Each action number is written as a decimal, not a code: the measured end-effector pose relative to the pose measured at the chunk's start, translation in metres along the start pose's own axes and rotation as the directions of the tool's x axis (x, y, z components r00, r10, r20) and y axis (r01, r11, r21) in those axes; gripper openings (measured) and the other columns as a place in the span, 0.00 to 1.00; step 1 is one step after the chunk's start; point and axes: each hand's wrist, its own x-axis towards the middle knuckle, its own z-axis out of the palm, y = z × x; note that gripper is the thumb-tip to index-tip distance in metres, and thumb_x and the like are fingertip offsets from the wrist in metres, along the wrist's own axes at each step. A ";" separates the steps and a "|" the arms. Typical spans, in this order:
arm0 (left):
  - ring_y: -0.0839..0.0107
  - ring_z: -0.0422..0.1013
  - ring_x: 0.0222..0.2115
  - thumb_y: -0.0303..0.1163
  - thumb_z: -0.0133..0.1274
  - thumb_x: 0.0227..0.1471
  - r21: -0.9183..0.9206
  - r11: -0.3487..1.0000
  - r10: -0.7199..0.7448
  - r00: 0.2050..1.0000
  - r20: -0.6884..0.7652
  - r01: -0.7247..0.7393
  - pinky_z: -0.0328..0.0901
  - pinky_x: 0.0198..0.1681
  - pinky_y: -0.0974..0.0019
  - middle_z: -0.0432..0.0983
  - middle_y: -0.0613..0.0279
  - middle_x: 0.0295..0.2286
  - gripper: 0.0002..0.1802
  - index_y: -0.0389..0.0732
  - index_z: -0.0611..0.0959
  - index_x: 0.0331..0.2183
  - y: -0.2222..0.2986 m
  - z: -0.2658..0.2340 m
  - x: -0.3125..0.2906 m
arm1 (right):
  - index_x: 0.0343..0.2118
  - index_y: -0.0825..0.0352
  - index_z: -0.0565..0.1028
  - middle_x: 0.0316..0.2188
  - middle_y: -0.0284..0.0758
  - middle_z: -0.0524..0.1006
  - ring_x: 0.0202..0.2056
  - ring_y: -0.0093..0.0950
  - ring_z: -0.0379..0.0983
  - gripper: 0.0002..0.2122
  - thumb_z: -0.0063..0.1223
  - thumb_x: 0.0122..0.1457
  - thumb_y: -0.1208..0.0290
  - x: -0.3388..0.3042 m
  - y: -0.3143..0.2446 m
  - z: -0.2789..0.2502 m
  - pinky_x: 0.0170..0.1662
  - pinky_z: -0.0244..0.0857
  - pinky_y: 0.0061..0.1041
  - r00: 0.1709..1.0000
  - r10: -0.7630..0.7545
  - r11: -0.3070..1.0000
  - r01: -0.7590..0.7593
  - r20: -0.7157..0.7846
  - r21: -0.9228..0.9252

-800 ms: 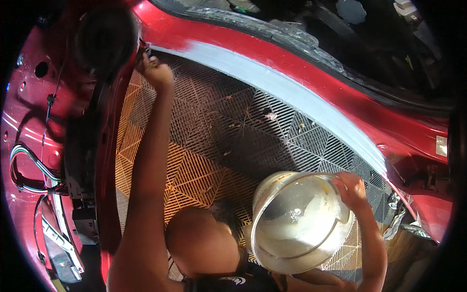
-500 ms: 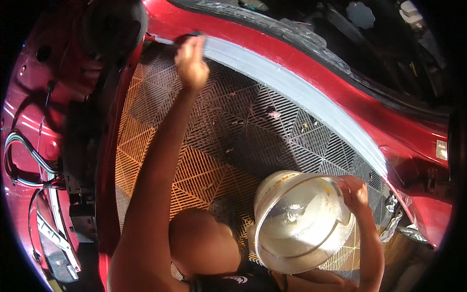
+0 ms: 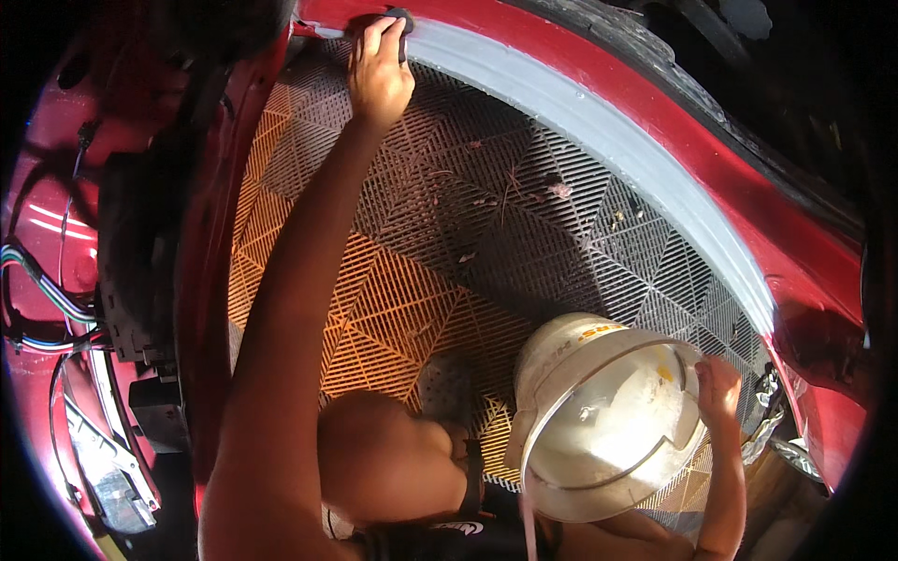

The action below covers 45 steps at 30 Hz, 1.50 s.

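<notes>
My left hand (image 3: 382,82) is stretched far forward, its fingers wrapped on a small dark pad (image 3: 400,21). It presses the pad to the far left end of a grey strip (image 3: 561,89) along the red car sill (image 3: 645,84). Close to my body on the right, my right hand (image 3: 718,388) grips the rim of a whitish plastic bucket (image 3: 561,374). The bucket is tipped, its mouth toward me. A little shiny liquid seems to lie inside.
A red car door (image 3: 56,224) with loose wiring (image 3: 56,304) stands along the left. Slatted tiles, orange (image 3: 383,299) and dark grey (image 3: 524,243), cover the floor, with small scraps (image 3: 559,191) on them. My bent knee (image 3: 388,458) is beside the bucket. Crumpled plastic (image 3: 762,435) lies at the right.
My left hand has reached a little farther forward with the dark pad, which now shows more clearly. The bucket and right hand have shifted slightly right in the view, and the view itself has tilted.
</notes>
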 end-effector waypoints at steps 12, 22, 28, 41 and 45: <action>0.56 0.73 0.51 0.24 0.56 0.57 -0.169 0.982 -0.124 0.969 -0.216 0.088 0.62 0.57 0.50 0.79 0.55 0.46 0.16 0.36 0.84 0.48 0.076 0.035 -0.017 | 0.34 0.70 0.79 0.28 0.46 0.79 0.30 0.49 0.77 0.07 0.57 0.60 0.71 0.016 -0.008 -0.002 0.36 0.70 0.44 0.999 0.049 0.999 -0.049 0.014 -0.023; 0.63 0.71 0.55 0.25 0.57 0.53 -0.271 0.962 -0.051 0.995 -0.085 0.026 0.54 0.60 0.49 0.76 0.60 0.52 0.22 0.40 0.83 0.51 0.124 0.019 -0.024 | 0.33 0.70 0.78 0.27 0.46 0.79 0.30 0.49 0.76 0.05 0.57 0.61 0.73 0.023 -0.015 -0.004 0.35 0.70 0.43 0.998 0.060 0.998 -0.061 0.035 0.007; 0.61 0.71 0.54 0.26 0.56 0.58 -0.104 0.975 -0.212 0.960 -0.185 0.195 0.55 0.60 0.50 0.77 0.58 0.51 0.20 0.39 0.82 0.53 0.065 0.017 -0.010 | 0.33 0.69 0.77 0.25 0.46 0.76 0.29 0.49 0.75 0.06 0.56 0.63 0.71 0.037 -0.016 -0.005 0.34 0.68 0.43 0.998 0.054 0.998 -0.055 0.042 0.024; 0.64 0.60 0.65 0.40 0.52 0.62 -0.229 0.973 0.048 0.978 0.201 -0.001 0.46 0.63 0.49 0.68 0.62 0.64 0.26 0.49 0.79 0.60 0.198 0.005 -0.022 | 0.34 0.70 0.77 0.25 0.45 0.76 0.29 0.48 0.76 0.06 0.56 0.63 0.71 0.034 -0.019 -0.003 0.34 0.69 0.42 1.000 -0.006 0.999 0.008 -0.026 0.051; 0.61 0.60 0.66 0.44 0.50 0.64 -0.183 0.975 0.157 0.976 0.153 -0.128 0.46 0.62 0.50 0.68 0.63 0.64 0.26 0.50 0.79 0.60 0.150 0.008 -0.025 | 0.33 0.70 0.78 0.25 0.45 0.77 0.29 0.48 0.76 0.06 0.57 0.61 0.72 0.023 -0.012 0.003 0.34 0.70 0.42 0.999 0.009 0.999 -0.007 -0.037 0.039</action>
